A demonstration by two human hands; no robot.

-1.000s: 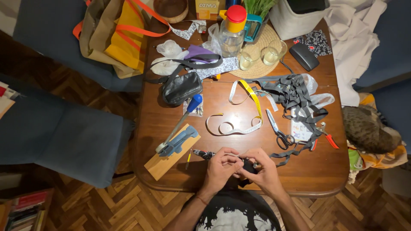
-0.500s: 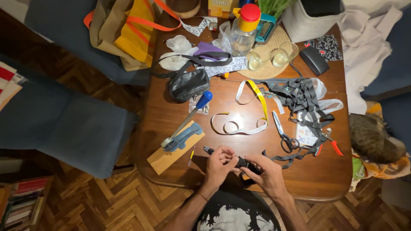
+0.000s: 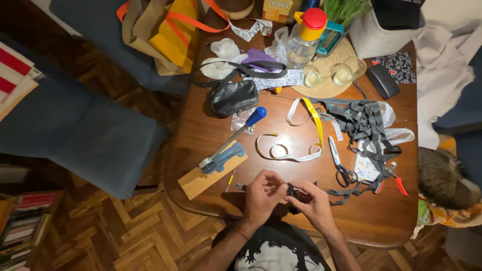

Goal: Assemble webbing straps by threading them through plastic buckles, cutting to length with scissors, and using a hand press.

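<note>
My left hand [image 3: 262, 196] and my right hand [image 3: 310, 200] meet over the near edge of the wooden table [image 3: 381, 221]. Between their fingertips they pinch a small black piece [image 3: 291, 190] joined to a grey strap [image 3: 346, 189] that trails off to the right. The fingers hide most of the piece. Just left of my left hand lies a thin pencil [image 3: 230, 179], with a wooden block [image 3: 193, 181] carrying a blue-handled press tool [image 3: 232, 144] beyond it.
Scissors [image 3: 340, 164], red-handled pliers [image 3: 391, 179], a yellow and white measuring tape [image 3: 301, 135], a heap of grey webbing [image 3: 366, 123], a black pouch [image 3: 234, 97], two glasses [image 3: 329, 75] and a red-capped bottle [image 3: 307, 35] lie on the table. Grey cushions [image 3: 75, 130] sit left, an animal [image 3: 444, 180] right.
The view has shifted slightly. My hands stay together at the table's near edge, working the small black piece, with my fingers closed further over it.
</note>
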